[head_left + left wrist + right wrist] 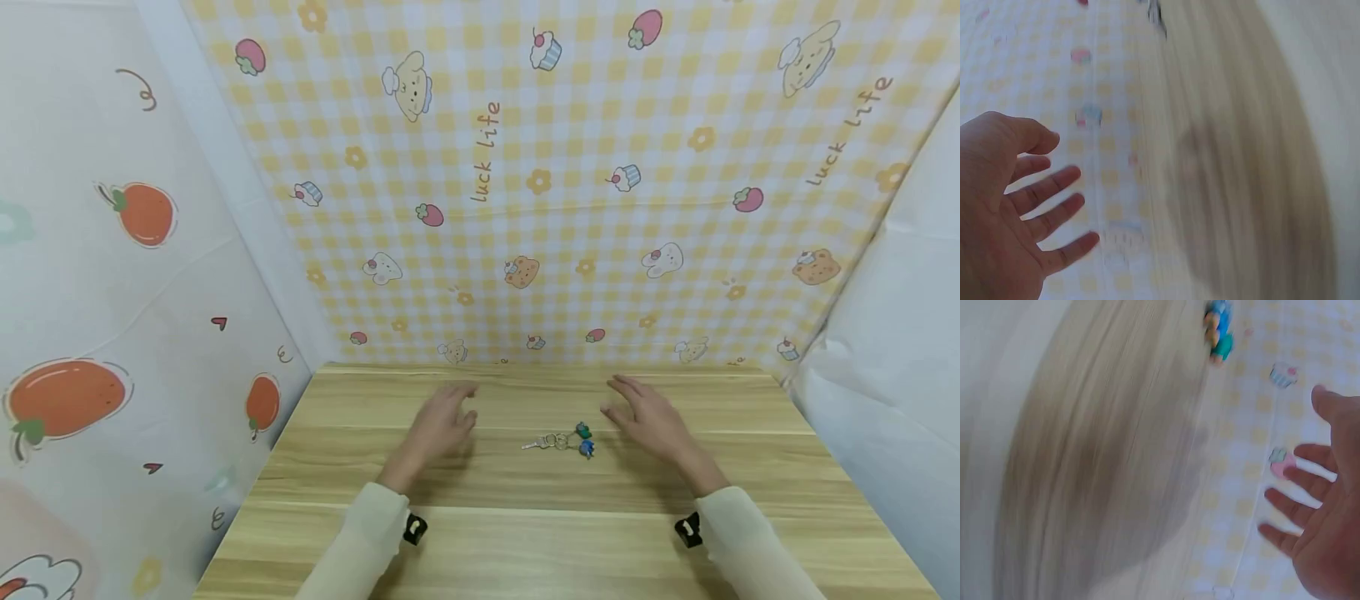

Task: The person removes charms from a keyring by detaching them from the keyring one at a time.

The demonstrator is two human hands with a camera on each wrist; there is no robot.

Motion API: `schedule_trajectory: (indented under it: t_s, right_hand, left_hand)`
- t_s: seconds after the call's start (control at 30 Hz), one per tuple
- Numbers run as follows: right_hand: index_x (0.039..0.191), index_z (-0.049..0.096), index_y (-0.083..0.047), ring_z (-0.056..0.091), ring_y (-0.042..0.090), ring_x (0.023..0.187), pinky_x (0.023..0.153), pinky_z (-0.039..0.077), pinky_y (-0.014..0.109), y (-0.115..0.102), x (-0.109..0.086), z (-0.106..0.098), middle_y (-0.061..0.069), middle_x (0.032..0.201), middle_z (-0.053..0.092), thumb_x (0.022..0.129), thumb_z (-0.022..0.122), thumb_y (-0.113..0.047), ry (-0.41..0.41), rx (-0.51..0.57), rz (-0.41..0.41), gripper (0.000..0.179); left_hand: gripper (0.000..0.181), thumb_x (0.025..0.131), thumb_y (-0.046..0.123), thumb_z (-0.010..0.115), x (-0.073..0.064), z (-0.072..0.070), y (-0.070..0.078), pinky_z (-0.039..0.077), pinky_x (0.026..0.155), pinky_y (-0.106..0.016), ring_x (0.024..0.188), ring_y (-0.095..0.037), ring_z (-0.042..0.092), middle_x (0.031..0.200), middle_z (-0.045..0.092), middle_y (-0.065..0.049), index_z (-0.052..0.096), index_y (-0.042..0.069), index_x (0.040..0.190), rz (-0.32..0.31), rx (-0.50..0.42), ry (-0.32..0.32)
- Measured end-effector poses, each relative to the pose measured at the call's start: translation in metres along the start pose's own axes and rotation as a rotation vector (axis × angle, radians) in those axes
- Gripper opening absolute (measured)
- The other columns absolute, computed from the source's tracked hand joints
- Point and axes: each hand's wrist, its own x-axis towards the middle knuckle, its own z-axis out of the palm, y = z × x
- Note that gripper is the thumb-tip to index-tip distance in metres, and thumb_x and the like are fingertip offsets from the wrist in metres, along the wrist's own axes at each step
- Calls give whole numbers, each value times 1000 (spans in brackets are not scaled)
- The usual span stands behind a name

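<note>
A key (534, 444) on a ring lies on the wooden table between the two hands, with a green charm (582, 431) and a blue charm (587, 448) attached at its right end. My left hand (442, 425) hovers to the left of the key, fingers spread and loosely bent, holding nothing. On the other side my right hand (643, 418) is held over the table near the charms, its fingers apart and nothing in them. In the right wrist view the charms (1219, 331) appear at the top; the left wrist view catches the key (1157, 17) at its upper edge.
The wooden table (525, 550) meets a yellow checked cloth (555, 225) with cartoon prints at its back edge. A white printed sheet (150, 292) hangs on the left, and a plain white one (892, 350) on the right. Black bands sit at both wrists.
</note>
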Motion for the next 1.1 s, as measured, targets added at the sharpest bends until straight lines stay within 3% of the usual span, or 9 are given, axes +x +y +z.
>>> schedule_trajectory:
  t_s: [0.17, 0.3, 0.4, 0.63, 0.9, 1.1]
  right_hand:
    - [135, 71, -6, 68, 34, 118, 96, 59, 55, -22, 0, 11, 15, 133, 72, 105, 70, -24, -12, 100, -26, 35]
    - [116, 80, -9, 68, 16, 93, 78, 58, 35, -36, 3, 23, 3, 111, 77, 100, 75, -13, -35, 90, -89, 17]
    - [105, 82, -11, 66, 14, 89, 75, 57, 33, -44, 4, 31, -1, 101, 78, 96, 78, -11, -34, 68, -137, 9]
    - [96, 81, -16, 63, 11, 85, 74, 56, 32, -54, 4, 44, -8, 92, 75, 92, 84, -13, -42, -1, -153, 6]
    - [94, 79, -14, 54, 9, 79, 70, 50, 28, -55, 4, 54, -7, 86, 68, 92, 82, -13, -59, -51, -180, 5]
    - [93, 77, -16, 51, 9, 79, 72, 49, 30, -53, 2, 61, -6, 87, 67, 93, 83, -14, -64, -60, -238, 6]
  left_hand:
    - [32, 103, 14, 67, 3, 21, 34, 54, 109, -48, 125, -28, 65, 130, 73, -8, 69, 7, 134, 48, -61, -48]
    - [23, 102, 12, 67, 7, 41, 57, 58, 102, -41, 116, -24, 68, 120, 76, -5, 76, 7, 123, 118, -27, -67]
    - [18, 100, 11, 69, 12, 57, 67, 58, 96, -35, 109, -21, 68, 113, 77, -2, 79, 9, 115, 163, 32, -69]
    - [16, 98, 13, 72, 23, 84, 75, 57, 91, -30, 103, -17, 67, 111, 76, 2, 80, 15, 111, 182, 195, -67]
    - [9, 103, 24, 71, 26, 98, 79, 54, 79, -29, 95, -15, 62, 108, 71, 3, 77, 19, 107, 157, 366, -130]
    - [13, 106, 31, 68, 24, 103, 86, 56, 80, -33, 99, -18, 61, 109, 68, 2, 74, 19, 107, 140, 476, -152]
